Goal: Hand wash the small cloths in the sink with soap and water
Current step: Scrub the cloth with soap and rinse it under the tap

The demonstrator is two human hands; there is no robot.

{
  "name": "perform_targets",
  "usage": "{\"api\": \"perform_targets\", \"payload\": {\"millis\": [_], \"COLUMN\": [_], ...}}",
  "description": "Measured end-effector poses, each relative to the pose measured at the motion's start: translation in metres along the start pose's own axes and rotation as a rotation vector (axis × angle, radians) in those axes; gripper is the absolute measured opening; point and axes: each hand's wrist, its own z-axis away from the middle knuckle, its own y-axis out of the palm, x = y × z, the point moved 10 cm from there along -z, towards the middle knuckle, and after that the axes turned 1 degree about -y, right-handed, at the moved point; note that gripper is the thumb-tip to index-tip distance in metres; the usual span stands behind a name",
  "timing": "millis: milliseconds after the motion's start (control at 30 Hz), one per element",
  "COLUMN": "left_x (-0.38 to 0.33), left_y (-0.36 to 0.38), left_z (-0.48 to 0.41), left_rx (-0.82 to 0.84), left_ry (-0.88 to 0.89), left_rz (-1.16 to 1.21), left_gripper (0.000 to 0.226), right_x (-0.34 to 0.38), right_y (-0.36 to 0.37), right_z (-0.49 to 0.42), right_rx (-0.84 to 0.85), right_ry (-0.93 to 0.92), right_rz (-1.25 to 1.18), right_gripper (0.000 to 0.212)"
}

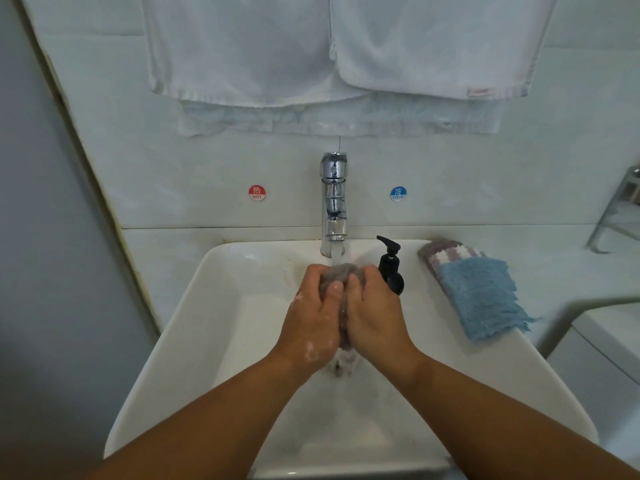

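A small grey cloth (341,271) is bunched between both hands over the white sink (194,299), right under the running stream from the chrome faucet (333,202). My left hand (313,317) grips its left side, with soap foam on the wrist. My right hand (372,317) grips its right side. Water drips from the cloth into the basin. Most of the cloth is hidden by my fingers.
A black soap pump bottle (390,268) stands on the sink's back rim, just right of my right hand. A blue cloth (481,299) lies over a striped purple-white cloth (446,252) on the right counter. White towels (339,46) hang above.
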Motion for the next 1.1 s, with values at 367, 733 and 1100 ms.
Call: {"api": "perform_targets", "payload": {"millis": [367,733,1100], "left_x": [0.008,0.006,-0.014], "left_y": [0.001,-0.001,-0.011], "left_z": [-0.001,-0.003,-0.003], "left_rx": [0.008,0.042,0.234], "left_ry": [-0.047,-0.026,0.189], "left_rz": [0.0,-0.047,-0.255], "left_gripper": [0.015,0.015,0.024], "right_x": [0.001,0.012,0.01], "right_y": [0.0,-0.003,0.015], "right_z": [-0.005,-0.003,0.001], "right_rx": [-0.024,0.015,0.334], "right_ry": [-0.006,-0.078,-0.077], "right_rz": [-0.022,-0.082,-0.204], "right_gripper": [0.017,0.012,0.013]}}
